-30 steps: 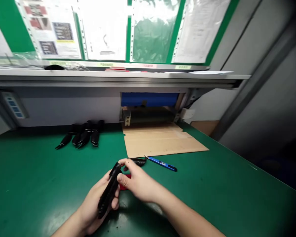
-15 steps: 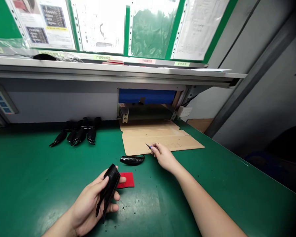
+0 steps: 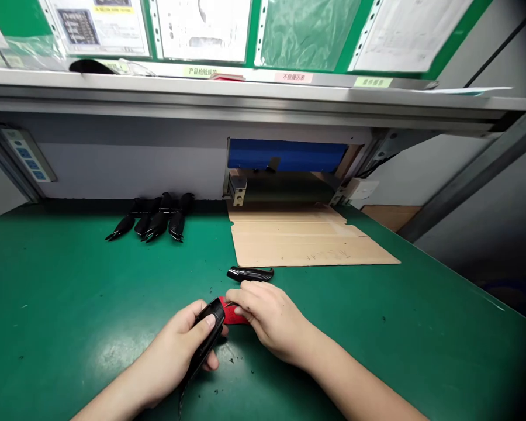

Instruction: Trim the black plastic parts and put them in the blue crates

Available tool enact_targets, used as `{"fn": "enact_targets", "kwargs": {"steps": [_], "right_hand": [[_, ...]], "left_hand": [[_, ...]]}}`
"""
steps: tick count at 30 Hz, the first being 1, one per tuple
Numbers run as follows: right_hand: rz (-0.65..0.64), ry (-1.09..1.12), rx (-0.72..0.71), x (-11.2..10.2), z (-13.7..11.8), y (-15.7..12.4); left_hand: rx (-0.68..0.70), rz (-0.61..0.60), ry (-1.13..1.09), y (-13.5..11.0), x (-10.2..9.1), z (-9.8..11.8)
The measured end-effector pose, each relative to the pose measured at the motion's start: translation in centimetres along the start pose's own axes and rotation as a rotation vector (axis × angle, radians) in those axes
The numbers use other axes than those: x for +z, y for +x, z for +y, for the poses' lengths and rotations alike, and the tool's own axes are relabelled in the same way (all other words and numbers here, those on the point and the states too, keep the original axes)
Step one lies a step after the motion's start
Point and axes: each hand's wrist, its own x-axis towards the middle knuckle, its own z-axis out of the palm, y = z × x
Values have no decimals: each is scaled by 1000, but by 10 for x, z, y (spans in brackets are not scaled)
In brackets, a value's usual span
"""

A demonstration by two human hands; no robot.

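Observation:
My left hand [image 3: 175,345] is closed around a black plastic shell [image 3: 208,330], its thumb pressing on the upper part. The shell tilts, with its wider end up and away and its narrow end toward me. Close to that upper end, my right hand [image 3: 272,316] pinches a small pointed blade tool [image 3: 230,304], most of which its fingers hide. Whether the tip touches the shell, I cannot tell. A red pad [image 3: 234,316] lies on the table beneath, partly covered by my hands. Just beyond my right hand rests another glossy black ribbed piece [image 3: 249,274].
Several black pieces [image 3: 158,219] lie grouped at the back left of the green table [image 3: 70,292]. A cardboard sheet [image 3: 307,245] leads to an opening under a blue flap [image 3: 289,154]. A metal shelf [image 3: 245,102] crosses above. Dark crumbs dot the tabletop.
My right hand has come toward me and left, bringing the blade tool to the shell's upper end. My left hand has turned the shell a little. The view has shifted.

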Motion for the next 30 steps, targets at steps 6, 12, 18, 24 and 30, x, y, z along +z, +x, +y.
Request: {"fn": "enact_targets", "kwargs": {"steps": [6, 12, 18, 24, 30], "right_hand": [[-40, -239, 16, 4, -3, 2], [-49, -310, 30, 7, -6, 3], [-13, -366, -21, 17, -4, 3], [-7, -358, -90, 22, -1, 4], [-33, -354, -109, 24, -1, 3]], "left_hand": [[-62, -9, 51, -3, 1, 1], [-90, -58, 186, -8, -1, 6], [-72, -19, 403, -13, -8, 7], [30, 3, 572, -15, -10, 7], [87, 3, 553, -16, -8, 9]]}}
